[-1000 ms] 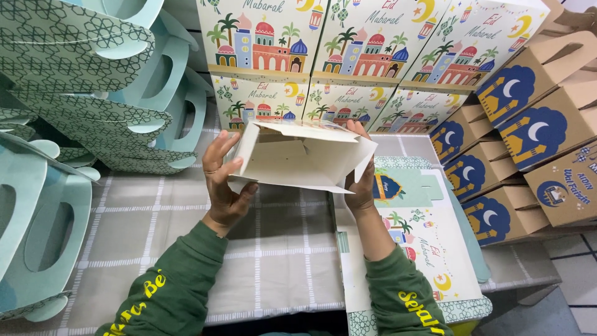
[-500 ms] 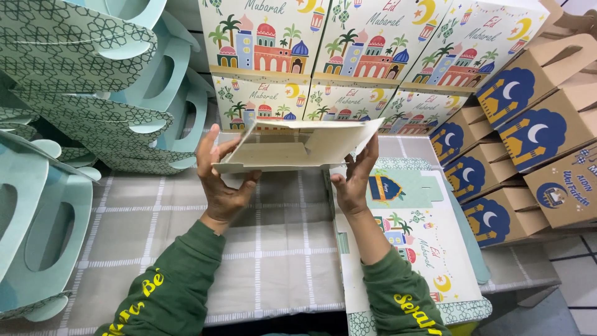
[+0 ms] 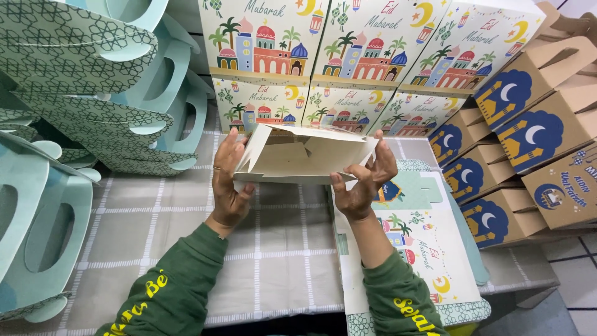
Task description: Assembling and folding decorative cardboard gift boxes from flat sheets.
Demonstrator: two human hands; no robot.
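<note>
A surface [image 3: 186, 249] covered with a grey checked cloth fills the lower half of the view. At its far edge stands a double row of printed boxes [image 3: 367, 62] with coloured domed buildings, palms and crescent moons on a cream ground. To the left, pale green carriers [image 3: 93, 93] with cut-out handles and a honeycomb pattern are piled up and lean over the cloth. To the right, brown boxes [image 3: 528, 137] with dark blue moon emblems are stacked in a slanting heap. A pile of flat unfolded cartons [image 3: 423, 261] lies on the right part of the surface, printed face up.

Above the cloth, between the two hands and just in front of the printed row, a half-folded cream box [image 3: 305, 158] is held off the surface, its open inside turned toward the viewer. The left hand [image 3: 229, 180] grips its left end, fingers spread up along the side flap, thumb beneath. The right hand [image 3: 364, 183] clasps the right end, fingers curled around the edge. Both arms wear green sleeves [image 3: 180, 292] with yellow lettering.
</note>
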